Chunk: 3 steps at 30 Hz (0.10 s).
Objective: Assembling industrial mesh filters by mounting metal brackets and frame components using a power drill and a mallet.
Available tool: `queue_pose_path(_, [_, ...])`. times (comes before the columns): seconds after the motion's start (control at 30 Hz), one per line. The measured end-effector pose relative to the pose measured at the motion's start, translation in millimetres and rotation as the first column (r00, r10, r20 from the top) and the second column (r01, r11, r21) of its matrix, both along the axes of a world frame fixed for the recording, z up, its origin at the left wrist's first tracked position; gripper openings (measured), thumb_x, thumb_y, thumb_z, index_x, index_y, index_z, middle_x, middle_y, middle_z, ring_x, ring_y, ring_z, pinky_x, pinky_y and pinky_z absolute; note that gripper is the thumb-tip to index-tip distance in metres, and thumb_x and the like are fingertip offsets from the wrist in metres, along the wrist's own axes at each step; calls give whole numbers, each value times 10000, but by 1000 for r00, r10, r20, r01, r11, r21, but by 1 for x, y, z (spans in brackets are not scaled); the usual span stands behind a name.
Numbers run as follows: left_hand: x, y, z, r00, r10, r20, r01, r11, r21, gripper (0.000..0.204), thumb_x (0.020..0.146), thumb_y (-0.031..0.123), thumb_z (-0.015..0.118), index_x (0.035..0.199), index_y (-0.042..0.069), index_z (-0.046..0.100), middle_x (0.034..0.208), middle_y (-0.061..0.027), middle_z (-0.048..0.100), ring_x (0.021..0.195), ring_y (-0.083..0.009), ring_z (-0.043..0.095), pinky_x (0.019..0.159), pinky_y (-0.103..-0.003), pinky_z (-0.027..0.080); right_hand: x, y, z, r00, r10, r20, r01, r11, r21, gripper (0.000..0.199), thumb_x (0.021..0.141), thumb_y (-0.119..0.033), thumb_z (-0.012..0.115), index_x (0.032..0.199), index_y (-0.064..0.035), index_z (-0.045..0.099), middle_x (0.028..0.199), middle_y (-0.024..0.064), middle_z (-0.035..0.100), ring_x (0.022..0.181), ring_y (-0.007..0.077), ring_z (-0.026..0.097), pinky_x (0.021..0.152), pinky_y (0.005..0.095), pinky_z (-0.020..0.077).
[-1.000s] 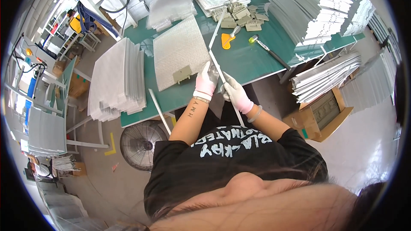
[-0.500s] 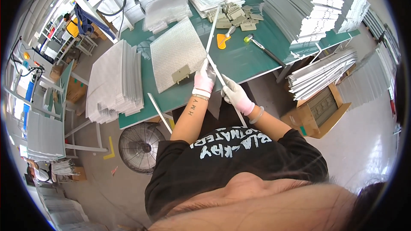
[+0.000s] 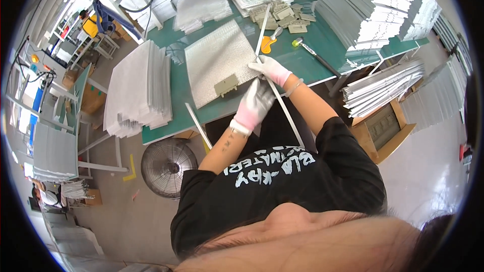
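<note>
Two long white strips meet at an angle by my hands: a far strip [image 3: 263, 30] lies across the table beside a silvery mesh-textured panel [image 3: 217, 60], and a near strip [image 3: 290, 116] runs down toward my body. White-gloved, my right hand [image 3: 272, 69] pinches the strips around where they meet, at the panel's right edge. Just below and to its left, my left hand [image 3: 256, 105] is partly blurred, its thumb apart from its fingers, close beside the near strip. On the panel's near edge lies a flat beige-grey plastic piece [image 3: 226, 85].
On the green table [image 3: 174, 73] are stacked panels [image 3: 136, 88], a heap of beige pieces [image 3: 285, 17], an orange-handled scraper [image 3: 268, 44] and a hammer [image 3: 317, 56]. Tall stacks [image 3: 353, 10] stand at the right. An open carton [image 3: 388, 131] and a fan [image 3: 169, 167] sit below.
My right hand has moved up the strip to the panel's edge. My left hand has come down off the upper part and spread its thumb. The whole view has shifted slightly.
</note>
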<state>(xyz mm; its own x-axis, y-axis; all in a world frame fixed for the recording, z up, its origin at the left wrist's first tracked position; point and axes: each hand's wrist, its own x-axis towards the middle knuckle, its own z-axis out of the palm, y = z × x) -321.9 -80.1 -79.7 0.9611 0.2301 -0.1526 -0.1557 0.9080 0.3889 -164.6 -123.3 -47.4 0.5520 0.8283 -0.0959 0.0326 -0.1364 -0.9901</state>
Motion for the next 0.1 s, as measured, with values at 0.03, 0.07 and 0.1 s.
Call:
queue_pose_path(0.03, [-21,-9,23,986,-66,-152,59,997,-51,416,1041,310,493,1347,29,469,1329,-167,516,1259,-332,492,1113,-502,349,8,2,-5,999,43,-5,-43,999,-10,309,926,-313,669,1057,-37,620,796,1,592,645,73,537,548,235,442])
queue_pose_path(0.07, [-45,1,10,997,-82,-14,83,995,52,530,1034,345,500,1442,37,362,1455,-175,416,1338,-369,425,1130,-527,321,5,4,-3,987,138,-87,-134,990,54,277,922,-265,668,1075,-41,614,755,-7,572,614,62,512,518,234,421])
queue_pose_path(0.1, [-67,13,24,975,-155,157,79,911,405,723,1001,413,544,1541,62,216,1625,-166,173,1453,-359,275,1171,-533,263,14,3,-13,994,99,-51,-102,993,-67,325,889,-292,698,1102,-55,634,767,8,612,613,90,549,556,245,462])
